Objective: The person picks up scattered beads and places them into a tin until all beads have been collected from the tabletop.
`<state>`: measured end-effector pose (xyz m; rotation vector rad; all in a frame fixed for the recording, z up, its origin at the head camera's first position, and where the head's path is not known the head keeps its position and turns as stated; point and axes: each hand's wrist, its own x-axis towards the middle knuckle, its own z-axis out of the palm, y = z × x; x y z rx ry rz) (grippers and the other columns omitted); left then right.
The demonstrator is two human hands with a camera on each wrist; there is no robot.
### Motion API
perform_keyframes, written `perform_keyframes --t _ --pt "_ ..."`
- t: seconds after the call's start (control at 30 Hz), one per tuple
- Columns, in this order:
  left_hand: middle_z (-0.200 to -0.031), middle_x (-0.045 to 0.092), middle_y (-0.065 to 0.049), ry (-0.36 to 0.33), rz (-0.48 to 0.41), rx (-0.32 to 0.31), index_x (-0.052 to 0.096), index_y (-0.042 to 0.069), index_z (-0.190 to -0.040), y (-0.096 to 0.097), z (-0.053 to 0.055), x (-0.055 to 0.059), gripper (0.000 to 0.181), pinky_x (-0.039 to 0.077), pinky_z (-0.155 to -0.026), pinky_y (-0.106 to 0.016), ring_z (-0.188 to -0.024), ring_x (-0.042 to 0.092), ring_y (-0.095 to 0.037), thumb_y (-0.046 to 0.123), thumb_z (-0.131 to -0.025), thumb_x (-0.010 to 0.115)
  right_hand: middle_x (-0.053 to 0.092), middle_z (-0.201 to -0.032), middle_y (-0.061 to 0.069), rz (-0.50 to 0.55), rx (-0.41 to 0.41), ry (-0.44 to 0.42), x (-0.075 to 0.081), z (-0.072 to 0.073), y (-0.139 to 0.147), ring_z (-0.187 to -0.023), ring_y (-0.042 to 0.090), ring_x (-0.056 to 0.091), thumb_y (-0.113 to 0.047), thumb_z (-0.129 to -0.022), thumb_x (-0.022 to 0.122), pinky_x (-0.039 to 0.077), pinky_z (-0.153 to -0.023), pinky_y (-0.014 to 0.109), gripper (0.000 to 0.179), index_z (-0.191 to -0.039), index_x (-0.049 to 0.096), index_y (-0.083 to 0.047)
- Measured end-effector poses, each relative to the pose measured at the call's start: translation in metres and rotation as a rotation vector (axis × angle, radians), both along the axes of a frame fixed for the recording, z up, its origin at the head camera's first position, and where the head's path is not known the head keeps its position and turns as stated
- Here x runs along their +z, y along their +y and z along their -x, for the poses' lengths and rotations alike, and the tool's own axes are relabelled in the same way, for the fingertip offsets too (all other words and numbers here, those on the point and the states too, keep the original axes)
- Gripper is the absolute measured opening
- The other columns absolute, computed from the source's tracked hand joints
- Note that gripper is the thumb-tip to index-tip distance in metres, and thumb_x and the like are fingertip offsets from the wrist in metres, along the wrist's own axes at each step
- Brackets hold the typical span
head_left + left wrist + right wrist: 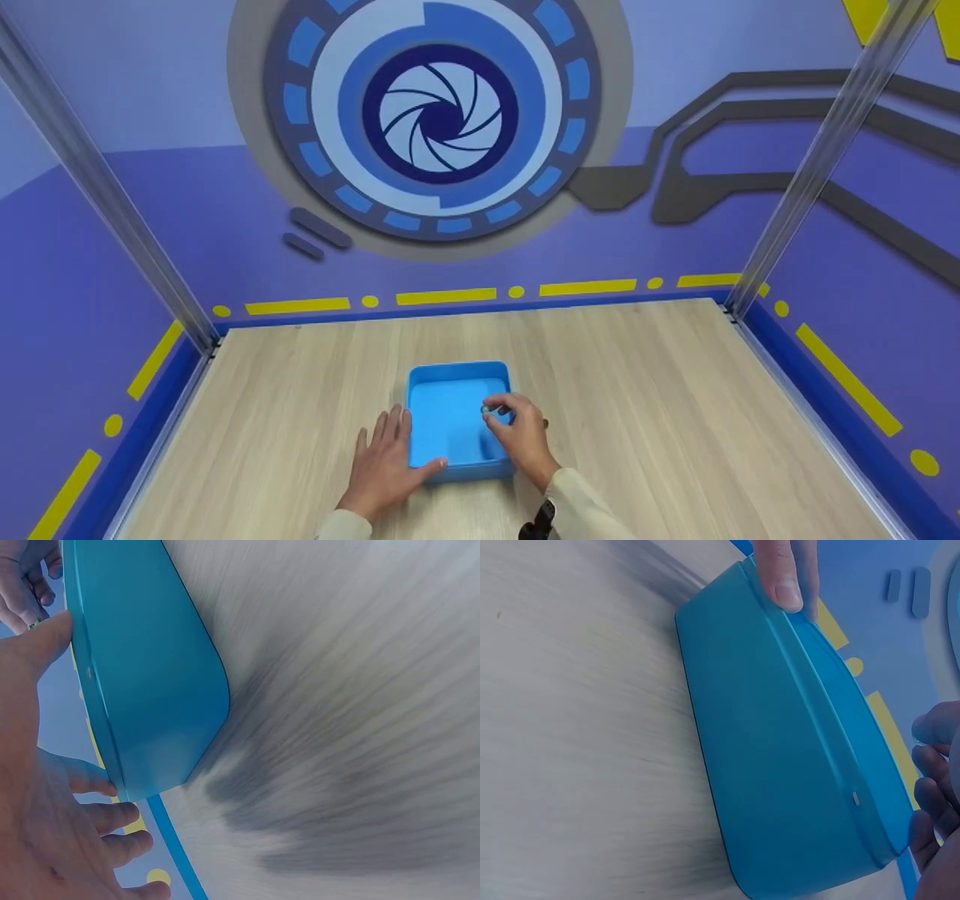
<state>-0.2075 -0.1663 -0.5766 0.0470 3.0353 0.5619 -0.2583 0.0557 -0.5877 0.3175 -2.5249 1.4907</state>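
A light-blue square plastic box (454, 469) with low walls stands open-topped on the wooden table. My left hand (384, 461) rests at its near left corner, fingers spread and fairly straight along the left wall. The left thumb (786, 589) lies on the near rim. Over the right part of the box is my right hand (523, 435), pinching a small, round, greenish marble (485, 409) between thumb and fingertips. A bit of the marble (34, 625) also shows in the left wrist view; the fingers hide most of it. Below, the box's inner floor is bare blue.
Wood-grain table (637, 390) surrounds the box. Behind it stands a purple-blue printed wall (187, 225) with a large round emblem. Metal posts (817, 150) rise at the back corners, and side panels (862, 337) close in both sides. A dark band (538, 521) sits at the right wrist.
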Motion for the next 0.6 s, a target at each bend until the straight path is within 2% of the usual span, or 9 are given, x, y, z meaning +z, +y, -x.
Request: perform_keyframes --t 0.2,0.6 --pt "-0.156 0.031 -0.019 0.007 0.007 0.001 0.033 0.003 -0.149 0.000 0.001 -0.001 0.107 0.016 -0.112 -0.069 -0.145 0.026 -0.041 0.075 -0.075 0.060 0.068 -0.096 -0.004 0.006 0.005 0.020 0.000 -0.001 -0.004 -0.091 0.022 0.061 -0.016 -0.087 0.071 0.045 -0.071 0.020 0.015 -0.102 0.071 -0.013" --pt "-0.156 0.031 -0.019 0.005 0.009 0.011 0.033 0.003 -0.149 0.001 0.002 -0.003 0.108 0.016 -0.112 -0.069 -0.144 0.026 -0.042 0.075 -0.074 0.061 0.068 -0.096 -0.002 0.026 0.032 0.017 -0.002 0.000 -0.012 -0.092 0.027 0.062 -0.014 -0.088 0.070 0.050 -0.074 0.024 0.015 -0.102 0.071 -0.013"
